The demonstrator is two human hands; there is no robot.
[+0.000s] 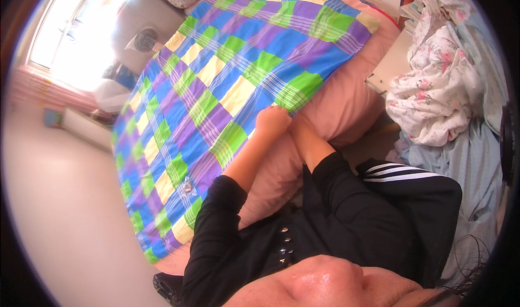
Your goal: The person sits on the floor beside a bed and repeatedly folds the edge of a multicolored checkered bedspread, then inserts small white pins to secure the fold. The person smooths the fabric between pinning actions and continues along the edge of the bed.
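Note:
A bright checked sheet (pixel 238 96) in blue, green, purple and yellow lies spread over a bed with a pink cover (pixel 338 104). At the sheet's near edge my left hand (pixel 272 121) is closed, its fingers curled on the fabric. My right hand (pixel 293 124) meets it there, wrist against wrist; its fingers are mostly hidden behind the left hand, so I cannot make out their grip. A small clear plastic packet (pixel 188 187) rests on the sheet near my left sleeve.
To the right, crumpled white floral bedding (pixel 428 90) is heaped beside pale blue cloth (pixel 471 166). A fan-like dark round object (pixel 145 39) stands beyond the bed's far left, near a bright window (pixel 67 31). A white wall (pixel 59 198) runs along the left.

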